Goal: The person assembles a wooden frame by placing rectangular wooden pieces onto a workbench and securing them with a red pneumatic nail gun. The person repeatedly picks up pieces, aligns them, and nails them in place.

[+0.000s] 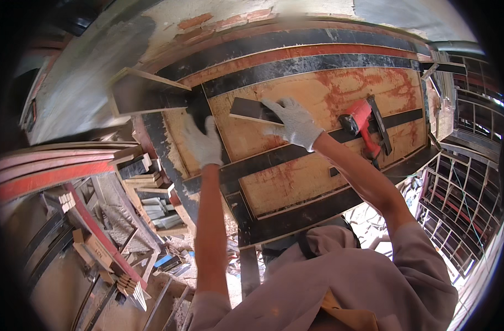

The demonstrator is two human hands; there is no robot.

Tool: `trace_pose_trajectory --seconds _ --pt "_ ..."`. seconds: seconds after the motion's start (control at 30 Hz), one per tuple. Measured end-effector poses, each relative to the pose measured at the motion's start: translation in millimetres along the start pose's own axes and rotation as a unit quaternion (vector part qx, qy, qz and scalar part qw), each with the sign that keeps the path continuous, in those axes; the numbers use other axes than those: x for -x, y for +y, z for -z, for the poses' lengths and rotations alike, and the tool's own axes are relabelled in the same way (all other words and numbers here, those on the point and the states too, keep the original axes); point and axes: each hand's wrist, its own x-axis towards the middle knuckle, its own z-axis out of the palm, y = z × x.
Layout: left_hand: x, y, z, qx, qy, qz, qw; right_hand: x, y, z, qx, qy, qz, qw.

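Note:
My right hand (297, 122), in a whitish work glove, grips the end of a short dark board (252, 109) with a pale cut edge. That board is tilted over the tan panel (274, 144) of the workbench. Off to its left, my left hand (201, 142), gloved too, has its thumb apart from the fingers, above a black strip near the panel's left end; it looks slightly blurred. Beyond it, another dark board (147, 95) juts past the bench's far left corner. A red and black nail gun (357, 118) lies on the right half of the panel.
Black strips (318, 65) and a red strip run along the bench's far side, by a worn wall (208, 27). Stacked boards (59, 160) and wood offcuts (158, 212) crowd the left. Metal grid racks (456, 204) stand at right; scraps litter the floor.

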Motion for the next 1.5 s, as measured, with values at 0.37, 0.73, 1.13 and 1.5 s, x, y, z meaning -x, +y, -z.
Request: trace_pose_trajectory --seconds 0.37,0.73,1.13,1.5 --pt "-82 -39 -56 0.036 -0.017 0.083 0.996 -131 14 -63 0.061 0.091 0.189 0.976" --pt "-76 -55 -60 0.132 0.014 -0.038 0.99 -178 -1 -111 0.08 0.091 0.218 0.968" --pt "-70 -70 -59 0.159 0.002 -0.069 0.985 -173 -7 -61 0.151 -0.107 0.348 0.919" --pt "-87 -51 -79 0.129 0.083 0.109 0.982 -127 40 -51 0.123 0.088 0.209 0.966"
